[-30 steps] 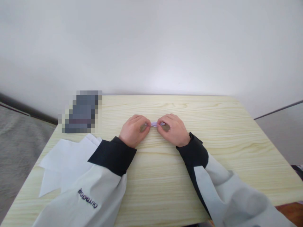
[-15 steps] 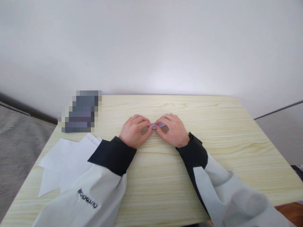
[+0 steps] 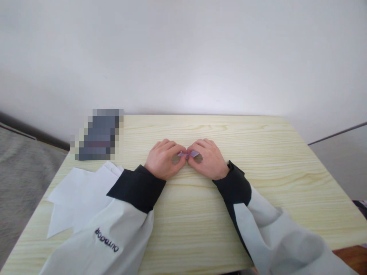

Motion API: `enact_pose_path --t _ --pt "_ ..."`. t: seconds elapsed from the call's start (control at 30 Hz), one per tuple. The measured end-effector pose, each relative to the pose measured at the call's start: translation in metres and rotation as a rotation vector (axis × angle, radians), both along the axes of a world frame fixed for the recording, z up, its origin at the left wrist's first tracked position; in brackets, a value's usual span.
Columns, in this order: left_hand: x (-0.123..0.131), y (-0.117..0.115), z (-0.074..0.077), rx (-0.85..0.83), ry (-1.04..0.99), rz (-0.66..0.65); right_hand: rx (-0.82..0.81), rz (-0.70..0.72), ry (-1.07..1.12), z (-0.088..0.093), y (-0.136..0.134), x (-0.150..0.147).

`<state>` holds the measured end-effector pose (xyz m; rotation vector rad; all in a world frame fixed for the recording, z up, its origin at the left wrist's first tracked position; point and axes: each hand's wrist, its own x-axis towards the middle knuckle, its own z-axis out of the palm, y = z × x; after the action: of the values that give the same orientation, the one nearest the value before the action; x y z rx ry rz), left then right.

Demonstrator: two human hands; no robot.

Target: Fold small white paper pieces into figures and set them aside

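Note:
A small folded piece of pale purple paper [image 3: 195, 154] is pinched between my two hands above the middle of the table. My left hand [image 3: 165, 158] grips its left part between thumb and fingers. From the other side, my right hand [image 3: 208, 158] pinches the right part the same way. The fingertips of both hands nearly meet at the paper's centre, and small pointed flaps show inside the curl of each hand. Most of the paper's folds are hidden by the fingers.
Several white paper sheets [image 3: 86, 191] lie overlapping at the table's left, partly under my left sleeve [image 3: 114, 233]. A dark, pixelated flat object [image 3: 99, 135] rests at the back left corner. The wood-grain table [image 3: 286, 172] meets a white wall [image 3: 183, 57] behind.
My hands have drawn closer together at the fingertips. The paper has bent, so a flap now shows inside my left hand's curl as well as my right's.

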<state>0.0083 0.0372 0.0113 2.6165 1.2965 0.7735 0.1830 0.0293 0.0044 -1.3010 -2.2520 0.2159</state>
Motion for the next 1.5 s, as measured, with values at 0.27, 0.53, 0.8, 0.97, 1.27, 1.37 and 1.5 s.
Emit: enact_pose_path --t 0.27,0.53,0.8,0.97,1.27,1.37,1.5 --pt "0.0 -0.002 -0.001 0.014 0.038 0.024 -0.036 -0.01 0.015 -0.002 0.0 0.0" --pt "0.001 -0.002 0.001 0.03 0.023 0.016 -0.044 0.019 0.057 0.0 -0.001 -0.002" --pt "0.002 -0.004 0.001 0.014 0.061 0.075 -0.036 0.066 0.084 0.001 0.001 0.004" --pt "0.001 -0.004 0.001 0.017 0.042 0.095 -0.079 0.165 0.105 -0.001 0.006 0.016" --pt "0.0 -0.003 0.0 0.016 0.051 0.076 -0.037 0.155 0.13 0.002 0.003 0.012" --pt "0.0 -0.003 0.0 0.01 0.06 0.065 -0.045 0.139 0.119 0.005 0.002 0.01" --pt "-0.001 -0.002 0.001 0.003 0.034 0.029 -0.065 0.175 0.117 0.004 0.003 0.014"
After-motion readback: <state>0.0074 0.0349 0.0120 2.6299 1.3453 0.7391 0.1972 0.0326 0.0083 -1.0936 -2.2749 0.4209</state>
